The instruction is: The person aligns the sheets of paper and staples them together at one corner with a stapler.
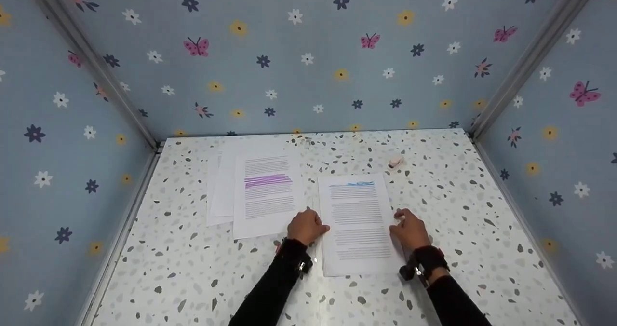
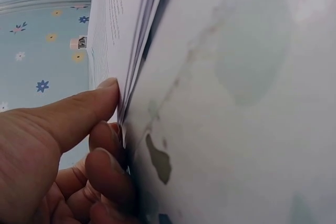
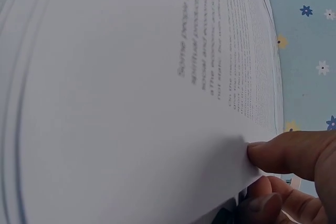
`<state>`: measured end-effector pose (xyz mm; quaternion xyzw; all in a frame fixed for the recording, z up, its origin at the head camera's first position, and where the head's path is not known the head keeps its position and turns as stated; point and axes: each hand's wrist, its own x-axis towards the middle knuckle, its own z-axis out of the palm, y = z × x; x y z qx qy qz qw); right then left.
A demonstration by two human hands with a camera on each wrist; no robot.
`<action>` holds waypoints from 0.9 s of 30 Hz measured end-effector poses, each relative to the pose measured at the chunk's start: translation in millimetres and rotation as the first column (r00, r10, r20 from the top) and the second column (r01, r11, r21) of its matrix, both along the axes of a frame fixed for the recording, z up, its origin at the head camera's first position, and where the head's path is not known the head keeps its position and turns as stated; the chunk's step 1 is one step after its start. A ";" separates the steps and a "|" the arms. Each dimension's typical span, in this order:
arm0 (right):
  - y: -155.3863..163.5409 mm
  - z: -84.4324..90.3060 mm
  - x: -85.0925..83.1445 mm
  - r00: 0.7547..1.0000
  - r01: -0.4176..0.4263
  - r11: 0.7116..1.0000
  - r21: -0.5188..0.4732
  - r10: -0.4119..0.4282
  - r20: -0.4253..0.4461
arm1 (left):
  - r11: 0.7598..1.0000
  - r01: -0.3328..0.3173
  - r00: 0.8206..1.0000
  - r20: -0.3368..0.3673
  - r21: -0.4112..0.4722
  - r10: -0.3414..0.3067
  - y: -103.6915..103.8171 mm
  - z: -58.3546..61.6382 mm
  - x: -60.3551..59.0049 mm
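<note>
A stack of printed sheets [image 1: 359,220] with a blue-marked heading lies on the speckled table [image 1: 458,196] in front of me. My left hand [image 1: 306,227] is at the stack's left edge. In the left wrist view its thumb lies on top of the sheets [image 2: 113,19] and its curled fingers [image 2: 105,166] press against the edge. My right hand [image 1: 409,229] is at the right edge. In the right wrist view its thumb [image 3: 283,153] presses on the top sheet [image 3: 131,103] with the fingers tucked below.
A second pile of sheets [image 1: 267,196], its top page marked with purple highlighting, lies to the left. A small white and pink object [image 1: 395,162] sits beyond the stack. Flowered blue walls [image 1: 308,56] enclose the table on three sides.
</note>
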<state>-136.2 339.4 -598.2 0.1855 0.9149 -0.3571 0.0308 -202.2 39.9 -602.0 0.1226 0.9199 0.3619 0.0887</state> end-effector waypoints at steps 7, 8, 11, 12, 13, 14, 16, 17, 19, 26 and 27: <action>-0.4 -1.2 -0.4 1.000 0.003 0.999 0.035 -0.004 0.007 | 1.000 0.005 1.000 0.008 -0.003 -0.005 -0.4 0.3 1.0; -0.4 -1.3 -0.7 1.000 0.003 0.999 0.038 -0.003 0.010 | 1.000 0.008 1.000 0.007 -0.002 -0.008 -0.6 0.3 1.1; -0.6 -0.6 -2.0 1.000 0.000 0.999 0.045 -0.001 0.023 | 1.000 0.010 1.000 0.005 -0.002 -0.010 -0.8 1.0 0.9; -0.5 -0.1 -2.5 1.000 -0.005 0.999 0.042 0.004 0.026 | 1.000 0.010 1.000 0.000 -0.001 -0.010 -1.0 1.5 0.4; -0.4 -0.4 -2.7 1.000 -0.009 0.999 0.038 0.008 0.028 | 1.000 0.011 1.000 -0.005 -0.001 -0.011 -1.1 1.4 0.4; -0.6 -0.1 -2.8 0.999 -0.010 0.999 0.037 0.009 0.036 | 1.000 0.009 1.000 -0.004 -0.002 -0.009 -1.2 1.7 0.5; -0.7 -0.2 -2.9 0.999 -0.018 0.999 0.033 0.016 0.047 | 1.000 0.005 1.000 0.001 -0.007 -0.005 -1.4 2.1 0.8; -0.6 -0.2 -2.5 0.998 -0.023 0.999 0.031 0.022 0.051 | 1.000 0.006 1.000 0.004 -0.009 -0.006 -1.4 2.4 1.0; -0.6 -0.1 -1.8 0.998 -0.027 0.999 0.032 0.025 0.059 | 1.000 0.008 1.000 0.017 -0.018 -0.007 -1.2 3.0 1.3; 0.2 -0.6 -3.1 0.998 -0.036 0.999 0.040 0.034 0.049 | 1.000 0.007 1.000 0.011 -0.016 -0.007 0.2 4.1 -0.4; 0.4 -1.0 -3.6 0.998 -0.039 0.998 0.041 0.037 0.047 | 1.000 0.008 1.000 0.008 -0.015 -0.008 0.4 4.0 -0.7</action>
